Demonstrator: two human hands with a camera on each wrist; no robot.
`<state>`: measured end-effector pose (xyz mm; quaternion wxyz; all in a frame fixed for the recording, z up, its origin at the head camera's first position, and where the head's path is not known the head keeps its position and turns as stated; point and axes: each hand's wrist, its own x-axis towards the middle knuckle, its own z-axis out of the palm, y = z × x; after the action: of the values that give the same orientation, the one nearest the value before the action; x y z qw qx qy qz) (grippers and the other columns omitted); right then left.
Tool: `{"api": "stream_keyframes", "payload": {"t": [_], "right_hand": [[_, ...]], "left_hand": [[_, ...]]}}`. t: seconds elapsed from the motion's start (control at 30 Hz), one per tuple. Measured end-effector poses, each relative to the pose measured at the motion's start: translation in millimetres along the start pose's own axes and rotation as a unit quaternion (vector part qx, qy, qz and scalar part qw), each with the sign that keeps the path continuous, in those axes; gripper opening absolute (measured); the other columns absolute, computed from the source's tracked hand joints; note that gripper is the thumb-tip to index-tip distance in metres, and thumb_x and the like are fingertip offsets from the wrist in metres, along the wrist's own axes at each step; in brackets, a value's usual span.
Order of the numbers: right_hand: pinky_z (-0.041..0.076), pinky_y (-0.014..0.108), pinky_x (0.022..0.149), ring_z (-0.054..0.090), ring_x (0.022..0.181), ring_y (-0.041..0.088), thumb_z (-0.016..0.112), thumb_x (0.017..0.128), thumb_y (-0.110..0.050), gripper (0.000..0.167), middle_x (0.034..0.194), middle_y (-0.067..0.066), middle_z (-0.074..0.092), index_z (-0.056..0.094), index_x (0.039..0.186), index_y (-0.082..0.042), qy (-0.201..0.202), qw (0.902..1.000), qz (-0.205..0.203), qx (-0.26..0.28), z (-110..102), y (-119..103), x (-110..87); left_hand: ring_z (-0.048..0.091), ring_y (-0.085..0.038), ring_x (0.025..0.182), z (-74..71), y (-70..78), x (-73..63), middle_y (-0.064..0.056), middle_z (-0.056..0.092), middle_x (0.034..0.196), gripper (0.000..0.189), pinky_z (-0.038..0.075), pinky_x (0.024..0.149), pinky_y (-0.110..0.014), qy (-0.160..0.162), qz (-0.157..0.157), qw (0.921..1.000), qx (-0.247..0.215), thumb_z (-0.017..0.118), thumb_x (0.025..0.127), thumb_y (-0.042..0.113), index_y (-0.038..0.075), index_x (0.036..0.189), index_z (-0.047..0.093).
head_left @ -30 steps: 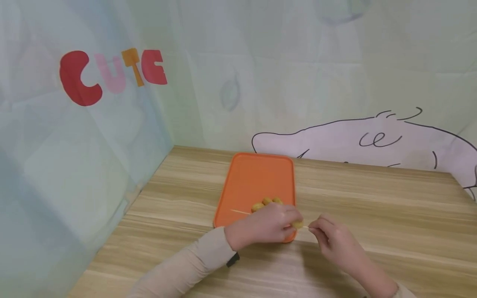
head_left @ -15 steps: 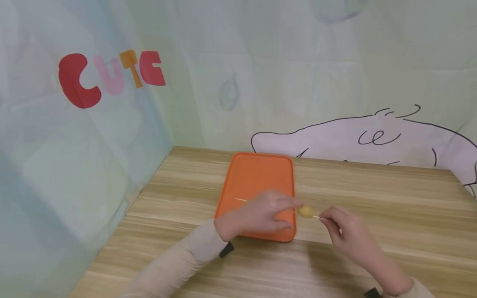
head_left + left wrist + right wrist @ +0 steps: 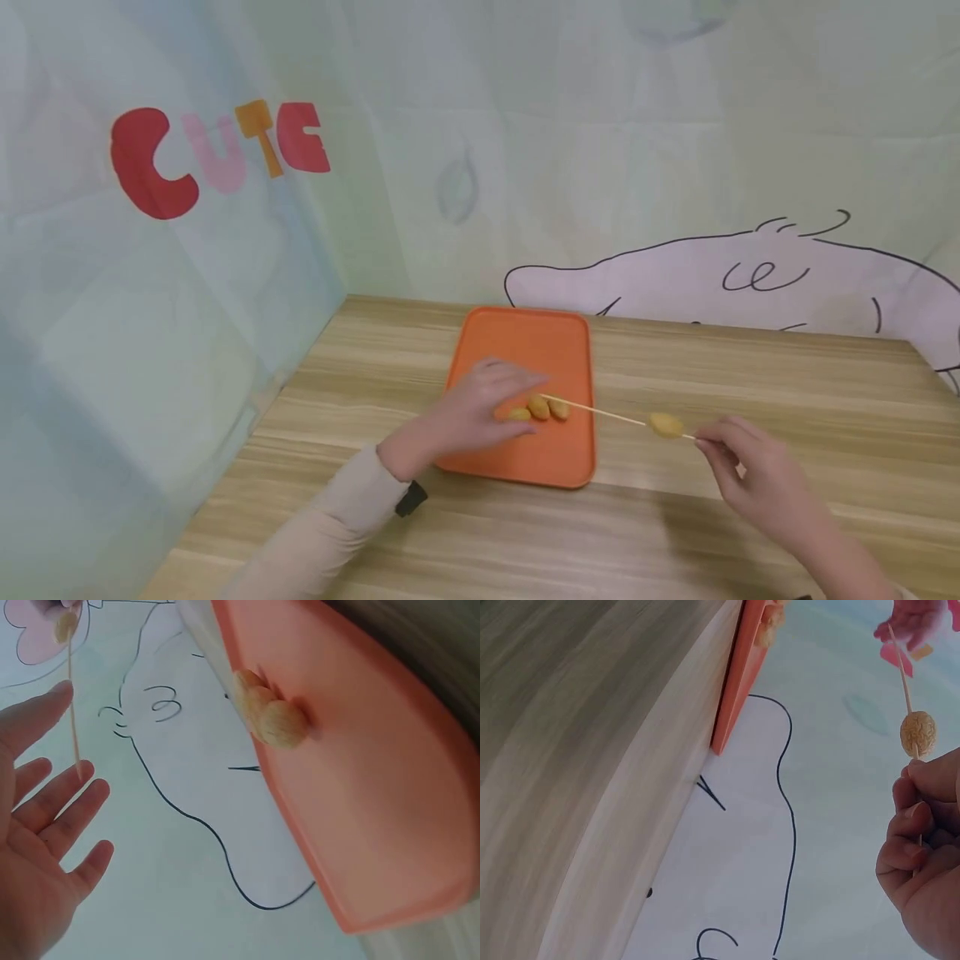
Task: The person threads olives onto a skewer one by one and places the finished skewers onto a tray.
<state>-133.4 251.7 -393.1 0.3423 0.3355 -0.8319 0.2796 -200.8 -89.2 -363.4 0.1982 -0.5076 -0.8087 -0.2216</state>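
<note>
My right hand [image 3: 757,475] pinches the lower end of a thin wooden skewer [image 3: 600,411] between thumb and fingers. Close to that grip, one yellow-brown oval ball [image 3: 666,425] is threaded on the skewer; its skin looks wrinkled in the right wrist view [image 3: 918,735]. The skewer's bare end points left over an orange tray [image 3: 525,346], toward my left hand [image 3: 472,408]. That hand hovers above the tray with fingers spread and thumb apart. In the left wrist view the skewer tip [image 3: 78,761] overlaps its fingertips. Several similar balls [image 3: 538,407] lie together on the tray.
The tray rests on a wood-grain table [image 3: 720,375]. Behind stands a pale backdrop [image 3: 600,150] with a line-drawn figure [image 3: 675,287]. Colourful letters [image 3: 300,137] mark the left-hand wall.
My right hand has moved right with the skewer and its ball. The left hand has drawn away from the ball and back left over the tray, uncovering the loose balls.
</note>
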Motion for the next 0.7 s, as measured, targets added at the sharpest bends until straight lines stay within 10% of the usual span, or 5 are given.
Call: {"api": "stream_keyframes", "payload": {"t": [0.27,0.47,0.7], "right_hand": [[0.034,0.009,0.053,0.04,0.066,-0.006,0.044,0.101,-0.039,0.044,0.074,-0.012,0.052,0.067,0.082,-0.007,0.016,0.9996,0.009,-0.019,-7,5,-8.4],[0.034,0.008,0.052,0.04,0.066,-0.006,0.043,0.101,-0.04,0.046,0.073,-0.012,0.052,0.066,0.079,-0.005,0.019,0.9995,0.01,-0.023,-7,7,-14.4],[0.034,0.009,0.052,0.041,0.065,-0.004,0.042,0.1,-0.042,0.048,0.071,-0.01,0.051,0.065,0.079,-0.005,0.015,0.9996,0.015,-0.02,-6,12,-22.8]], "left_hand": [[0.062,-0.025,0.111,4.0,-11.2,-10.9,-0.013,0.067,0.119,0.053,0.044,0.097,-0.043,-0.038,-0.076,0.9957,-0.035,0.079,0.08,0.019,0.0,0.125,0.061],[0.06,-0.026,0.112,14.4,-18.7,-9.2,-0.015,0.065,0.119,0.054,0.047,0.097,-0.041,-0.103,-0.195,0.9697,-0.105,0.075,0.085,0.019,-0.002,0.131,0.056],[0.061,-0.024,0.103,28.3,-21.4,-6.5,-0.012,0.066,0.11,0.052,0.051,0.087,-0.038,-0.122,-0.26,0.9493,-0.126,0.074,0.085,0.016,-0.002,0.131,0.056]]}}
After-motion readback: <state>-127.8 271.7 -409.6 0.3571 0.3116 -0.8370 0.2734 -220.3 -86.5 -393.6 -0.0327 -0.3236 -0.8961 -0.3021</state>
